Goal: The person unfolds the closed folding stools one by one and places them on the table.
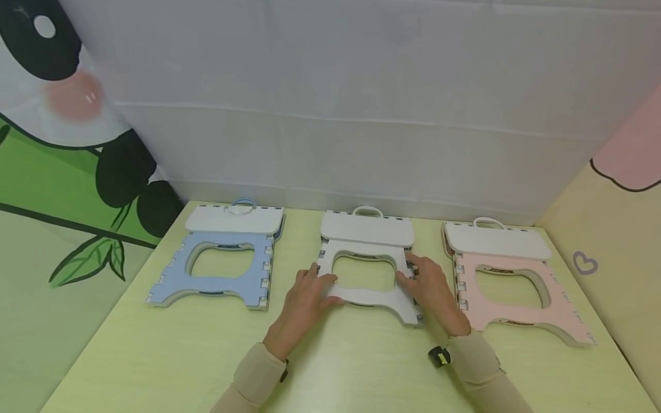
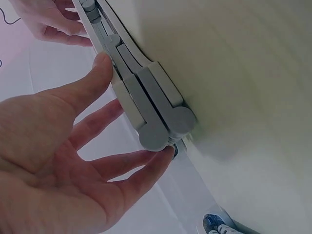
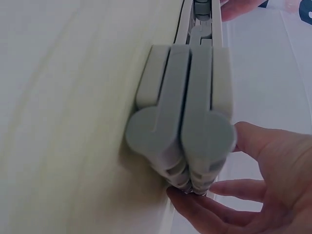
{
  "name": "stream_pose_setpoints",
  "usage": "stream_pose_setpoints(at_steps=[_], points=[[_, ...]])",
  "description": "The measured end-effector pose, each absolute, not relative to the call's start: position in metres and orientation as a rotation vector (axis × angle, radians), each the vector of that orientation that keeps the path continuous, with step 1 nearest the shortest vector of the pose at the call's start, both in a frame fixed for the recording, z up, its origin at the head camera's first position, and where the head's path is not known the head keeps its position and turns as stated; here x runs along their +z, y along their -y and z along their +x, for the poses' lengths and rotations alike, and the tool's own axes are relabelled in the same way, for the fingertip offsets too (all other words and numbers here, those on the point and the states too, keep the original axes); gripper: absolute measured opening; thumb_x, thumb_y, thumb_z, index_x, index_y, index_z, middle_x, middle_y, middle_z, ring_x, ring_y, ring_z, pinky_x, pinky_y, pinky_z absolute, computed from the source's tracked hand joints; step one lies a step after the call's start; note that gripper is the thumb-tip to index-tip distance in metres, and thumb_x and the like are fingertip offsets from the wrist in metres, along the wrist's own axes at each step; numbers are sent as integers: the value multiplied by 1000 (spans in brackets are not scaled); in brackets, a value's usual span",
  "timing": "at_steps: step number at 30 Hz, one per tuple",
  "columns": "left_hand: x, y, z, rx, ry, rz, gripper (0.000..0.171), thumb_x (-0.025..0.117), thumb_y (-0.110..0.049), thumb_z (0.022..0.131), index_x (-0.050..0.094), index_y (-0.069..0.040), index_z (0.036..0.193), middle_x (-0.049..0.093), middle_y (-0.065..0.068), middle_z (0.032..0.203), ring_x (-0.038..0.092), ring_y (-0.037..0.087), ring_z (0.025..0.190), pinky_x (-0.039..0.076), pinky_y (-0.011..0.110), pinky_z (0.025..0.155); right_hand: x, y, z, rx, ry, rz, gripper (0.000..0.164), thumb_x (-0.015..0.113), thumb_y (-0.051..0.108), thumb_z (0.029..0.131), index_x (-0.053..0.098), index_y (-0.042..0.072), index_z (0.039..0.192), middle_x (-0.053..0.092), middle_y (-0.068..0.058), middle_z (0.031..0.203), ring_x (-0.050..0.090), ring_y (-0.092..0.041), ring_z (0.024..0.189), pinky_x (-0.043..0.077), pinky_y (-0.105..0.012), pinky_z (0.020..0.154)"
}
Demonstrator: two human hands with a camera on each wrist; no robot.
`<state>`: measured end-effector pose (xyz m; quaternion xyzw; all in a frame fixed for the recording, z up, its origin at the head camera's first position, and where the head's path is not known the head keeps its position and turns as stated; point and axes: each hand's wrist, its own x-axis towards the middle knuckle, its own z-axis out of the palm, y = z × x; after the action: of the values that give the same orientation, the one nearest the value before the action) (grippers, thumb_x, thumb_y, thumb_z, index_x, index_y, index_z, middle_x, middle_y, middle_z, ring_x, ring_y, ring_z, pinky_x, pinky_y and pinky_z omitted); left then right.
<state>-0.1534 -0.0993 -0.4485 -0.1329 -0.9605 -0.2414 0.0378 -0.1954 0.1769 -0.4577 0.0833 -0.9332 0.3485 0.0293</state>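
Note:
A folded grey-white step stool (image 1: 366, 229) lies flat in the middle of the table, its white top panel and carry loop toward the wall. My left hand (image 1: 304, 295) holds its left side, thumb over the frame and fingers along the edge. On the opposite side, my right hand (image 1: 431, 289) grips the frame, thumb near the central opening. In the left wrist view, the stool's folded legs (image 2: 151, 107) show end-on beside the fingers. The right wrist view shows the other leg ends (image 3: 180, 112), with fingertips reaching the hinged outer edge.
A folded blue stool (image 1: 222, 284) lies to the left and a folded pink stool (image 1: 490, 287) to the right, close to my right forearm. All rest on a pale yellow-green table (image 1: 181, 355). A white sheet (image 1: 361, 115) hangs behind; printed panels flank both sides.

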Motion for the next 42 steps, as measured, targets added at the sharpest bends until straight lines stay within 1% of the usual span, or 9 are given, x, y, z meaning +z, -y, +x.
stream_pose_setpoints(at_steps=[5,7,11,14,19,25,32,37,42], points=[[-447,104,-157,-731,2963,-451,46,83,-32,83,73,-9,122,51,35,143,54,47,121,58,57,81,-459,-172,-191,1047,2844,244,53,71,17,94,58,-8,138,64,-28,107,54,-24,75,45,-30,58],[-447,106,-158,-738,2971,-465,46,83,-31,84,73,-9,123,50,35,144,53,48,123,57,58,83,-461,-170,-189,1016,2820,256,50,72,17,93,60,-8,135,64,-29,105,49,-23,72,43,-30,57],[-446,109,-161,-763,2980,-485,46,83,-29,84,72,-9,124,49,36,145,52,48,125,56,59,85,-461,-167,-186,972,2786,272,48,72,14,92,62,-10,132,66,-31,106,52,-25,73,48,-36,61],[-446,111,-162,-771,2976,-501,45,83,-28,84,72,-9,124,49,36,145,52,48,125,56,60,86,-461,-165,-183,938,2797,257,49,72,14,92,61,-12,132,66,-33,110,60,-30,81,55,-44,68],[-446,113,-162,-783,2978,-513,45,83,-27,85,72,-9,125,48,36,145,52,47,126,55,62,88,-460,-161,-179,855,2832,229,53,69,17,93,58,-19,130,63,-36,109,62,-36,86,56,-51,74],[-447,115,-162,-799,2962,-535,45,83,-25,85,72,-9,126,49,35,145,52,47,126,55,61,86,-460,-159,-175,861,2831,187,49,68,18,93,60,-19,125,62,-32,102,57,-32,78,54,-48,68],[-449,121,-161,-800,2878,-628,43,83,-22,84,71,-7,122,52,35,142,53,48,123,57,60,80,-457,-156,-170,959,2862,59,49,69,21,91,60,-17,121,60,-29,103,57,-32,83,53,-46,70],[-449,126,-162,-834,2832,-686,42,82,-17,85,70,-5,122,52,33,142,52,49,126,56,61,86,-452,-153,-166,1043,2897,-52,52,69,23,90,56,-16,121,57,-25,103,52,-31,87,49,-42,69],[-448,129,-163,-848,2813,-724,40,81,-15,85,70,-3,122,53,32,142,52,48,127,55,60,88,-449,-150,-163,1064,2931,-130,53,69,24,90,54,-15,120,55,-24,103,52,-32,85,48,-42,69]])
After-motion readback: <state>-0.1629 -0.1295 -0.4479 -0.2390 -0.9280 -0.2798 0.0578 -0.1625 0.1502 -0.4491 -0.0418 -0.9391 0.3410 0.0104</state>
